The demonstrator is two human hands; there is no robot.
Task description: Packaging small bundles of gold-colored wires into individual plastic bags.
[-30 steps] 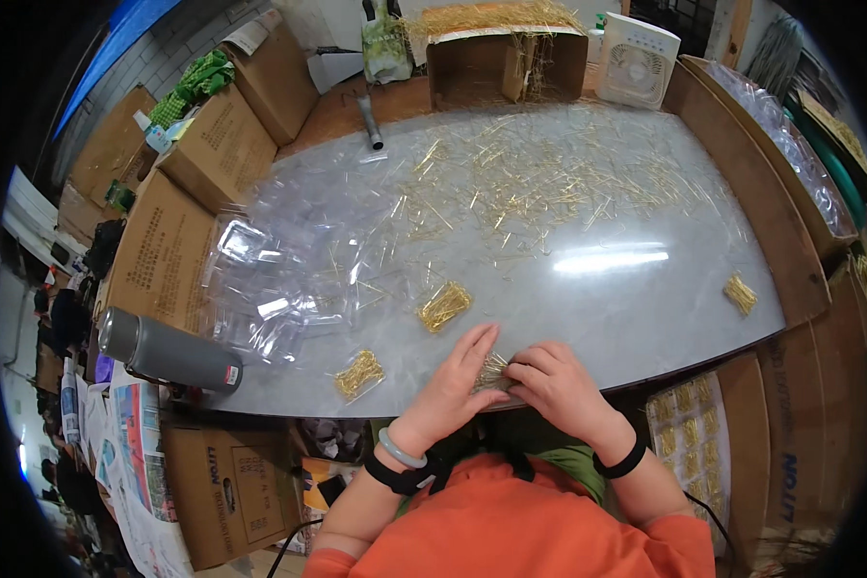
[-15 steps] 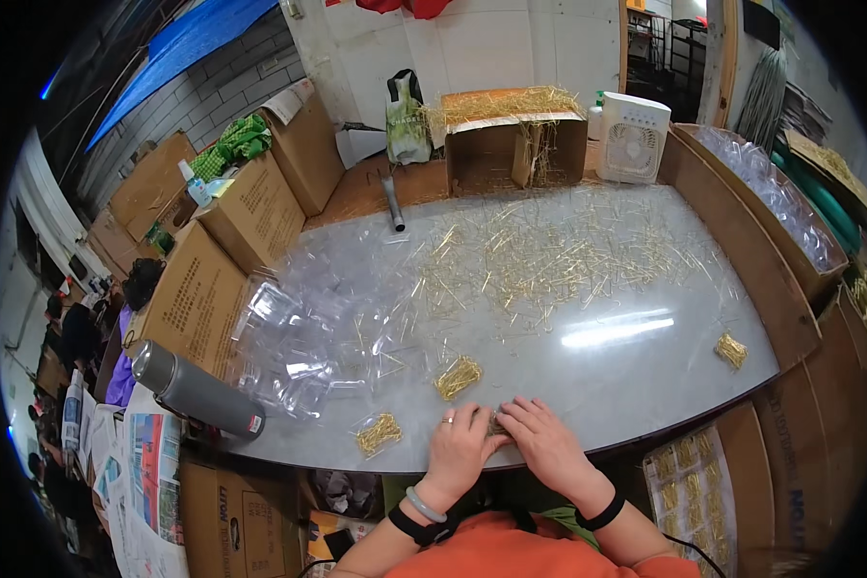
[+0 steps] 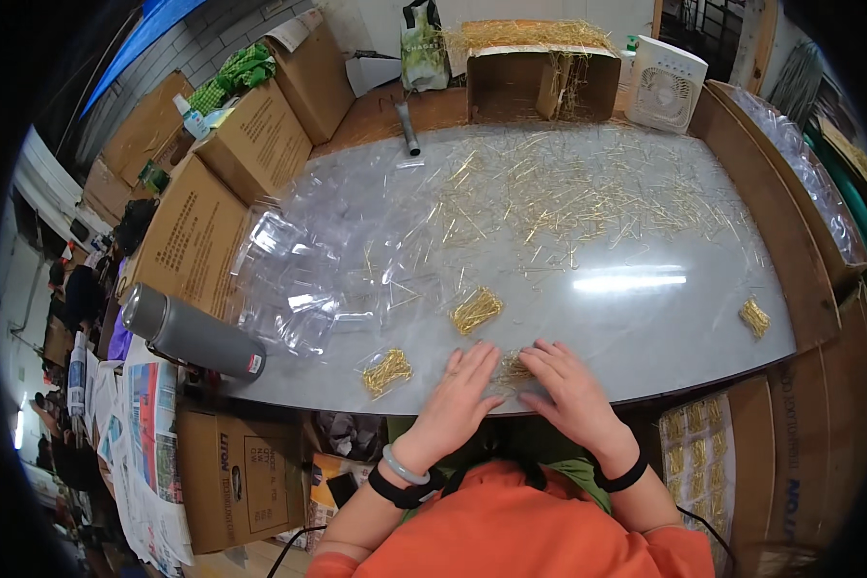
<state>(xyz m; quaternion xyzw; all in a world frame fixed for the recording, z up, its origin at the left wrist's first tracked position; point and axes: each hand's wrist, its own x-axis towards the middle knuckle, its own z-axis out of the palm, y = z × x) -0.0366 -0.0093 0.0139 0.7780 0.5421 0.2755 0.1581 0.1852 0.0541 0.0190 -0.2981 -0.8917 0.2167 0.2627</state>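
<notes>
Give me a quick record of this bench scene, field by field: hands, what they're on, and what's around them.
left hand: flat on the table, fingers spread, at the small bundle
right hand: flat beside it, touching the same bundle
small bundle: gold pins, between both hands
table: pale and glossy, gold pins scattered across the far half
packed bags: gold pins in clear bags, left of the hands
flask: grey, lying at the left edge

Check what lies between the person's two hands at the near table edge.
In the head view, a small bundle of gold sticks lies between the left hand and the right hand, whose fingertips rest on it, flat on the grey table.
</notes>
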